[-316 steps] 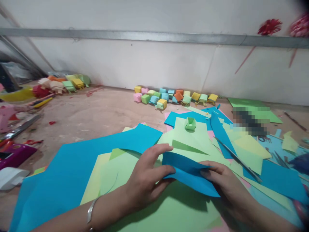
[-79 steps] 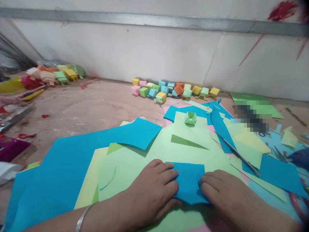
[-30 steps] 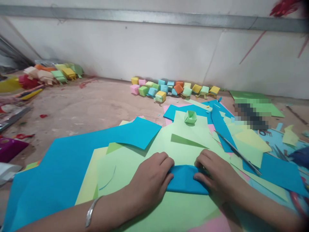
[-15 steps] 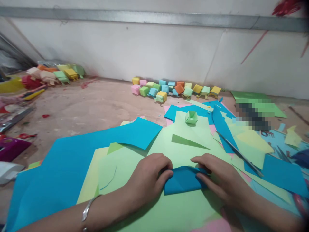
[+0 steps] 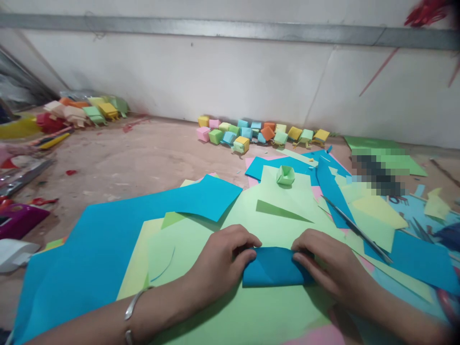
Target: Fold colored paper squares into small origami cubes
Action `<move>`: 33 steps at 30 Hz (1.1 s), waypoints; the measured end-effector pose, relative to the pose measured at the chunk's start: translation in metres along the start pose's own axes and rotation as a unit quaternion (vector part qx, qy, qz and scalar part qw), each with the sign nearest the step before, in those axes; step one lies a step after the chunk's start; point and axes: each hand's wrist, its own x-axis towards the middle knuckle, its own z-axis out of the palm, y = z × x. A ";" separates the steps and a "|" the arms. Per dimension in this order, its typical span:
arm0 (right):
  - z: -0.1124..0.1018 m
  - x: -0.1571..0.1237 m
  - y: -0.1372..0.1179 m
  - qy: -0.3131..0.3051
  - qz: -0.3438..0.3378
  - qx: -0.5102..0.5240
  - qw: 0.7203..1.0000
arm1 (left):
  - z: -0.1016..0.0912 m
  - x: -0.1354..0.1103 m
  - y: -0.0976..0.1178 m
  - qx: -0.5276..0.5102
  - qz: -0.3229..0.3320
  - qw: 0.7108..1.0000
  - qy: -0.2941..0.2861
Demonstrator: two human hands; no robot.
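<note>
From here I see the left hand [image 5: 223, 256] pinch the folded blue paper [image 5: 275, 268] at ten o'clock, the right hand [image 5: 327, 258] pinch at two.

A paper-craft workshop is suggested by the stained bench [image 5: 143, 158], on which coloured sheets [image 5: 104, 258] are spread. Small folded paper boxes [image 5: 246, 133] are lined up near the pale wall [image 5: 233, 76], which is crossed by a metal rail [image 5: 215, 28].
</note>
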 end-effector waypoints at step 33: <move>0.006 0.003 0.004 -0.039 0.088 0.039 0.995 | 0.002 0.000 -0.014 0.037 0.043 0.998 -0.028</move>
